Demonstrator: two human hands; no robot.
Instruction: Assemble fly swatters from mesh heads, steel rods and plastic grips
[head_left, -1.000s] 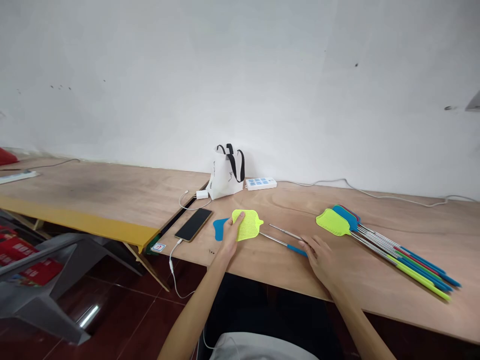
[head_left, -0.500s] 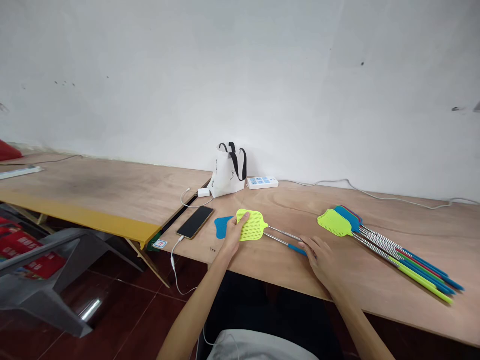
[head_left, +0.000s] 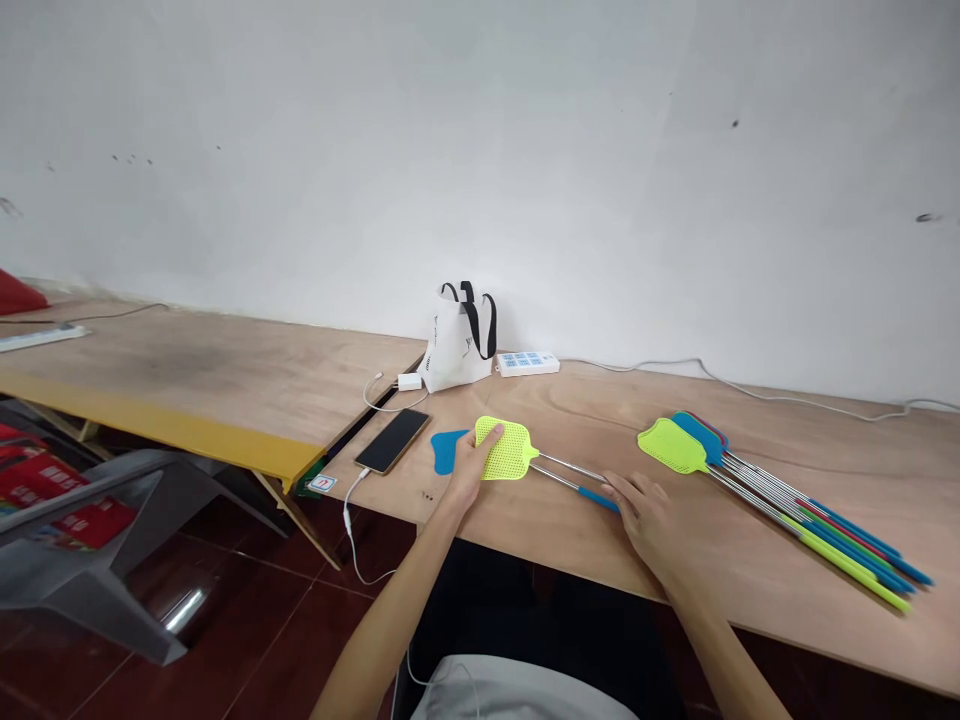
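Note:
My left hand [head_left: 471, 463] grips the head of a yellow-green fly swatter [head_left: 510, 452], its thumb on top of the mesh. At the other end my right hand [head_left: 639, 508] is closed around the handle, which its fingers hide. Between the hands the swatter's thin metal rod shows. Beneath it lies a blue fly swatter [head_left: 444, 452]; part of its head sticks out left of my left hand, and its blue handle runs toward my right fingers. To the right, a bundle of several fly swatters [head_left: 780, 500] in yellow-green, blue and red lies on the table.
A phone [head_left: 393, 440] on a white cable lies left of my left hand. Behind it stand a white bag [head_left: 456, 350] with black straps and a white power strip [head_left: 528, 363]. A yellow-edged table [head_left: 225, 380] adjoins at left, with a grey plastic chair [head_left: 97, 560] below.
Both hands and the swatter keep almost the same position. The whole view has shifted very slightly.

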